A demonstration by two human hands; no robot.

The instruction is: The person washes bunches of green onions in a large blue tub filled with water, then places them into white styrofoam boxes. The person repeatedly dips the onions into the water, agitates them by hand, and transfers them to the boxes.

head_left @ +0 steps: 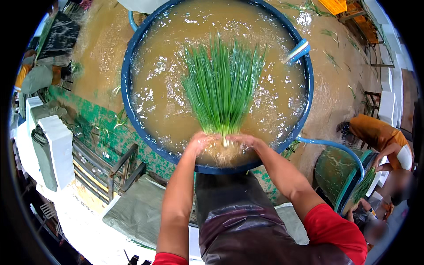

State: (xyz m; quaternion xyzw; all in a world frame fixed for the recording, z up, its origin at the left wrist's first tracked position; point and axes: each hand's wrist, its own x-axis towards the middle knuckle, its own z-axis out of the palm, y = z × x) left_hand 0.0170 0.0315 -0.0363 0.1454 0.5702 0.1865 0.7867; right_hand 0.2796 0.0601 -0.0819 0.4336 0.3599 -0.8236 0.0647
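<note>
Green onions: root ends between left hand, right hand; forearms converging.

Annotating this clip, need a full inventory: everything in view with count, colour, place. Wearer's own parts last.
Scallion bunch: one, green with pale root end, centre
Round tub: one, blue, around the bunch
Water: one tubful, brown, inside it
Hose: three stretches, blue, upper left, right rim, lower right
Second tub: one, green, lower right
Co-workers: at least two, one in orange, right edge
Crate: at least one, orange, top right
Foam blocks: at least two, white, left
Wooden seat: one, brown, left
Leaf scraps: several, green, on floor
Apron: one, dark, bottom centre
Sleeves: two, red, bottom
Forearms: two, bare, bottom
Left grip: one, bare, at root end
Right grip: one, bare, at root end
</note>
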